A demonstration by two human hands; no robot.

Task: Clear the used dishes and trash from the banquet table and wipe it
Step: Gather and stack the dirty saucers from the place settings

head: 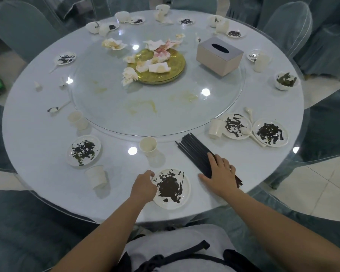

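Dishes with dark sauce stains lie all around the round white tabletop (37, 134). At the lower centre of the frame the left hand (143, 186) has its fingers curled on the left rim of a stained plate (172, 189) near the table edge. Just right of it, the right hand (219, 173) lies flat with straight fingers on a bundle of black chopsticks (194, 150), which reaches toward the centre of the frame. The two hands are apart, with the plate between them.

A paper cup (148, 146) stands upright above the plate, and another cup (96, 176) stands at the lower left. Two more stained plates (270, 132) sit at the right, touching each other. In the middle, a glass turntable (116, 114) carries a gold plate (175, 69) with crumpled napkins (158, 67) on it and a grey tissue box (219, 55) to its right. A small bowl (286, 81) holding green leaves sits at the right edge.
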